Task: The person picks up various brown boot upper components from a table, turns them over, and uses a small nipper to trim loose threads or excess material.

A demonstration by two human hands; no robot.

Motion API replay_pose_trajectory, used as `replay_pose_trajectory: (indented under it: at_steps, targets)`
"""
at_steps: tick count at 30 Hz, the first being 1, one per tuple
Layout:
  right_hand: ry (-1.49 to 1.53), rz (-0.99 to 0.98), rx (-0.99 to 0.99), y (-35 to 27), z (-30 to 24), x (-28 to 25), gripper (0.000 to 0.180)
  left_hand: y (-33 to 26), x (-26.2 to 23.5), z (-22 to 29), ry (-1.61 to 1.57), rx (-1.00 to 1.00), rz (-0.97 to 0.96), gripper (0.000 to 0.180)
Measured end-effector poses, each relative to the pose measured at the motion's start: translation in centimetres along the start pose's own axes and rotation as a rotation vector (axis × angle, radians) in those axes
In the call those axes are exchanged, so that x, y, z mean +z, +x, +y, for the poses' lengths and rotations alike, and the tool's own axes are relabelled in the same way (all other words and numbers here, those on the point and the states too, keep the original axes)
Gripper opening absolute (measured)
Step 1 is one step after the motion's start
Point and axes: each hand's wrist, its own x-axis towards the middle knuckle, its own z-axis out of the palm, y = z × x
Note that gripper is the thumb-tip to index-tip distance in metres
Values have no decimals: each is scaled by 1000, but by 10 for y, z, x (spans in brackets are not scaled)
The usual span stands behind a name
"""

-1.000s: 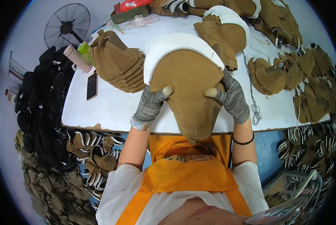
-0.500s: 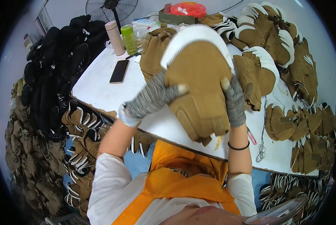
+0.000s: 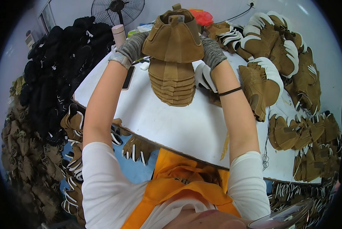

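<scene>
I see both gloved hands, left hand (image 3: 131,47) and right hand (image 3: 211,49), closed on a tan boot upper (image 3: 174,36) held above the stack (image 3: 173,86) on the tabletop (image 3: 186,126); stacking step, I judge, next needs aligned lowering.

We now hold the tan boot upper (image 3: 173,38) at arm's length above the stack of tan pieces (image 3: 172,84), no longer close before us. Both gloved hands, left hand (image 3: 129,49) and right hand (image 3: 212,51), have moved outward with it.

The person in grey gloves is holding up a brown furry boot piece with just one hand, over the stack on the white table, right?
Not quite. In the head view both hands hold it: the left hand and the right hand grip the brown boot piece over the stack on the white table.
</scene>
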Motion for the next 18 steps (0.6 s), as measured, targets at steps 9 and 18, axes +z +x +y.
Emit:
replay_pose_trajectory:
  at_steps: [9,18]
  targets:
    - [691,66,184,36,3,-6,41,-7,-32,-12,305,224,191,31]
    - [112,-9,-213,57,24,-1,25,-10,-55,1,1064,456,306,27]
